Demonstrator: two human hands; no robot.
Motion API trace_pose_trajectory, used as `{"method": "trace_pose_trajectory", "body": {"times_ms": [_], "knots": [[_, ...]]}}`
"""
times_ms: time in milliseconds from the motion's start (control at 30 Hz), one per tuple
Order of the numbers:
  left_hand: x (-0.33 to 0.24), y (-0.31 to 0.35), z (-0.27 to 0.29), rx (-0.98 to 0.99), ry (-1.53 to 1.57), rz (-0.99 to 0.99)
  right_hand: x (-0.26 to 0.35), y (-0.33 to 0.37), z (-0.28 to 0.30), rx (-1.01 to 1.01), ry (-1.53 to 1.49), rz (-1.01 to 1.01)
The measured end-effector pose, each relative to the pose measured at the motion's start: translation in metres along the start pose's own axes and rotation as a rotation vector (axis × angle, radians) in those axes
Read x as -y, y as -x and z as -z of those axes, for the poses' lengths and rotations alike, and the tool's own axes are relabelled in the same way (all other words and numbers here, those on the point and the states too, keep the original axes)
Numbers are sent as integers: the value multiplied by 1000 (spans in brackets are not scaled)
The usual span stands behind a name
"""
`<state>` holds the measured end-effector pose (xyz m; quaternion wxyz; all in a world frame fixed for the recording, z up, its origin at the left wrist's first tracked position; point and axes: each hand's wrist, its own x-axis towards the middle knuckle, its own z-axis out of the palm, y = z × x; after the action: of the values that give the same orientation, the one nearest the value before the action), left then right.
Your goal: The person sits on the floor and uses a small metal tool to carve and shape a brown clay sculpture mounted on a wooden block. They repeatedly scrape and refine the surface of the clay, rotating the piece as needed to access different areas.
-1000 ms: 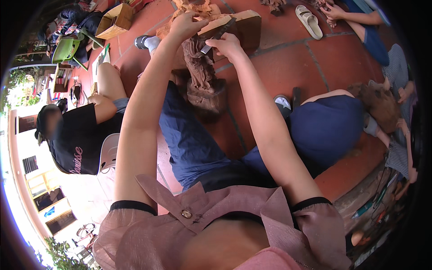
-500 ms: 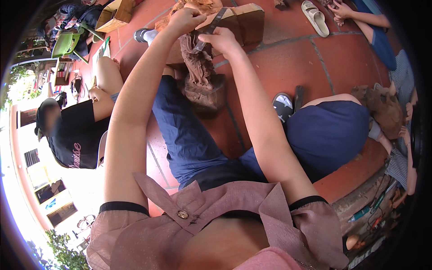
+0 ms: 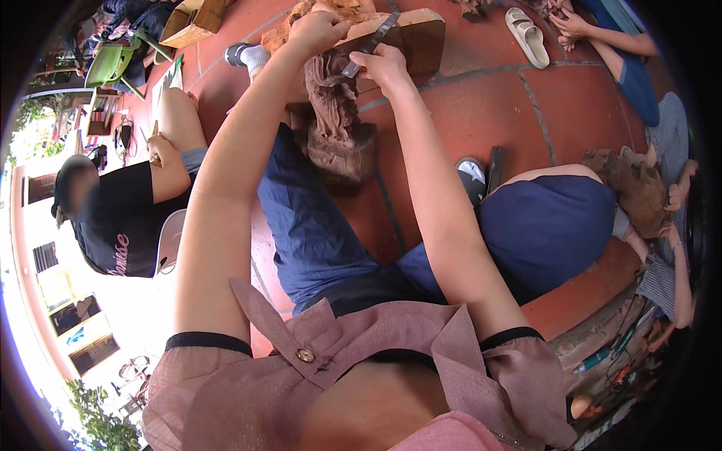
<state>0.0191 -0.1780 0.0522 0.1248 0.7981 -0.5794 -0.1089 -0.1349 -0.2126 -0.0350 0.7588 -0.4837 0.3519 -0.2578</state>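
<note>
In front of me a carved brown wooden figure (image 3: 329,98) stands on a rough block base (image 3: 342,152). My right hand (image 3: 386,66) is closed on a narrow dark flat strip (image 3: 385,31), which slants up and right beside the figure's upper part. The strip's exact kind does not show. Above the figure's top, my left hand (image 3: 320,31) has its fingers curled in, and whatever they hold is hidden. Behind both hands lie a lighter orange wood carving (image 3: 357,9) and a thick wooden slab (image 3: 417,45).
Red floor tiles (image 3: 481,113) surround my legs. A pale sandal (image 3: 528,36) lies at the far right. On the left sits a person in a black shirt (image 3: 124,218); at the right, another person's hands rest by a brown carving (image 3: 639,188). A green chair (image 3: 111,66) stands far left.
My right hand and the strip have shifted right, away from the figure. My left hand has moved slightly right and stays closed.
</note>
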Motion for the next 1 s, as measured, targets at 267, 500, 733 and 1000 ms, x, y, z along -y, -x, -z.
{"method": "trace_pose_trajectory", "body": {"times_ms": [267,500,733,1000], "knots": [[-2,2,2,36,-62,73,10,8,-4,-91,144,209],[-1,4,-1,-41,-14,8,18,12,3,-107,56,158],[-1,4,-2,-64,-59,1,14,27,-11,-107,394,435],[0,5,-1,-43,-55,10,19,26,-14,-124,485,351]]}}
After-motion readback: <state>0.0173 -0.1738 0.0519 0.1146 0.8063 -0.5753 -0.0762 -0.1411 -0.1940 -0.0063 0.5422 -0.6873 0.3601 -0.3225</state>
